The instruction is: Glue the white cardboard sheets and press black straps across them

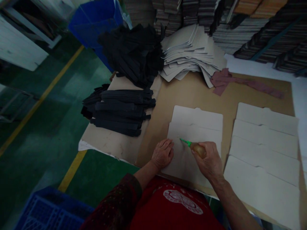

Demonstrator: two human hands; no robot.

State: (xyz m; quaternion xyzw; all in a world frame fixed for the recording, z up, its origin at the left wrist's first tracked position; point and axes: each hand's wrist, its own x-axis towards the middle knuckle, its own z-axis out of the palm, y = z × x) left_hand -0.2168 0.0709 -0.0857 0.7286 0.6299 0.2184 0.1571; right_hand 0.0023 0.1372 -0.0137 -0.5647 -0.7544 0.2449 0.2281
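Observation:
My right hand (211, 161) is wrapped round a glue bottle (198, 149) with amber contents and a green nozzle. The bottle tilts left, its nozzle tip close to a pale grey board (187, 159) in front of me; I cannot tell whether they touch. A small spot shows on the board near the tip. My left hand (163, 154) lies on the board's left edge, fingers together and slightly bent, holding nothing. This board overlaps others just behind it. On the right lies a second row of overlapping pale boards (262, 179), each with a small notched tab.
Bundles of black fabric strips (120, 111) lie on the table's left, a black heap (136, 52) behind them. Farther back are loosely stacked grey boards (189, 48) and a dull pink strip (223, 81). Blue crates (96, 19) stand on the green floor; tall stacks line the back.

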